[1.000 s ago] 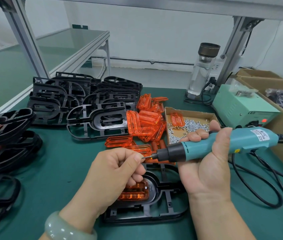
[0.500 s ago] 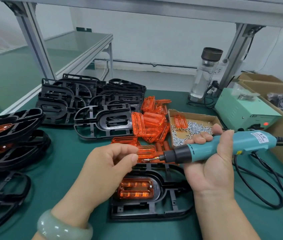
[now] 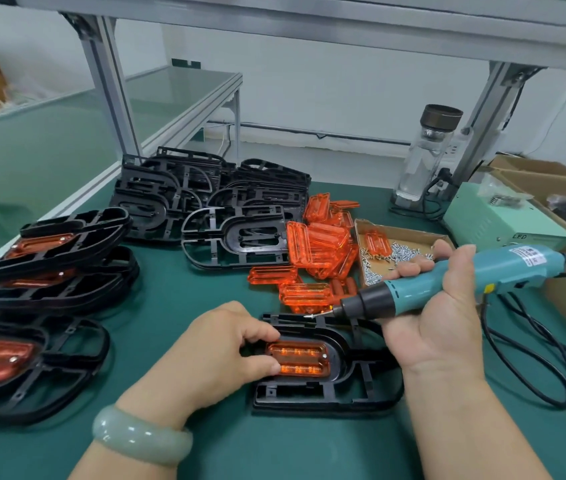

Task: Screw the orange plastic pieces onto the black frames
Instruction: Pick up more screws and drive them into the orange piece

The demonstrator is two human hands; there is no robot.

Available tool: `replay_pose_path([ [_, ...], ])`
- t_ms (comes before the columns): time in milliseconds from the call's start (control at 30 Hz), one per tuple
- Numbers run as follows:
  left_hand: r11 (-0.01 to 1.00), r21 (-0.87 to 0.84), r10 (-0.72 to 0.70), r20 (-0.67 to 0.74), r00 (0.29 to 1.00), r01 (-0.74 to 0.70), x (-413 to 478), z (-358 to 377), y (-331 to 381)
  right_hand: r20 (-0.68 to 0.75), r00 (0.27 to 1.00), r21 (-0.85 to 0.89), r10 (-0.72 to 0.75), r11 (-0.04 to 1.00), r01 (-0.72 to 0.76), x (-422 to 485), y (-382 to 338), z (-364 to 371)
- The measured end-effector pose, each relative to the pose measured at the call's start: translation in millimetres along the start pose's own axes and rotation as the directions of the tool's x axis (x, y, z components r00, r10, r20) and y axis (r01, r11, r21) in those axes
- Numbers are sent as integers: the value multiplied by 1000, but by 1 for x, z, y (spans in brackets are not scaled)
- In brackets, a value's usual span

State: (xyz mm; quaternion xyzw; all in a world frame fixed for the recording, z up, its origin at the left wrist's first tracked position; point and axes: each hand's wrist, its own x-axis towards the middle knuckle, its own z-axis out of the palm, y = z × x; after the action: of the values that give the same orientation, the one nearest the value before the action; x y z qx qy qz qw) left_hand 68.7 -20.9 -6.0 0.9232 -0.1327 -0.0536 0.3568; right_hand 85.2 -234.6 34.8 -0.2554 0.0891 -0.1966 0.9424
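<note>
Cardboard tray (image 3: 413, 233), 1 o'clock on counter (image 3: 177, 271): loose screws (image 3: 399, 252), one spare orange piece (image 3: 375, 242). Black frame (image 3: 326, 393) at 6 o'clock holds seated orange piece (image 3: 300, 358). Left grip (image 3: 229, 344) at its 9 o'clock, pinching its end. Right grip (image 3: 440, 313) curled round screwdriver (image 3: 447, 282); bit at piece's 12 o'clock, apart.

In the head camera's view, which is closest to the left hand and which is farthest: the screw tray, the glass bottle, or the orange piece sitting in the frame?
1. The orange piece, held at the left hand's fingertips, near the front.
2. The screw tray, farther back and to the right.
3. The glass bottle, at the table's back right.
</note>
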Motion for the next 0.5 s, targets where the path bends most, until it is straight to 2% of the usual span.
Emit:
replay_pose_path([
  [300, 999, -37, -29, 79, 996, 32, 0, -1, -3, 64, 997, -138, 40, 990, -31, -16, 14, 12],
  [500, 997, -72, -34, 77, 996, 39, 0, -1, -4, 157, 988, -310, 8, 950, 41, -19, 29, 16],
])
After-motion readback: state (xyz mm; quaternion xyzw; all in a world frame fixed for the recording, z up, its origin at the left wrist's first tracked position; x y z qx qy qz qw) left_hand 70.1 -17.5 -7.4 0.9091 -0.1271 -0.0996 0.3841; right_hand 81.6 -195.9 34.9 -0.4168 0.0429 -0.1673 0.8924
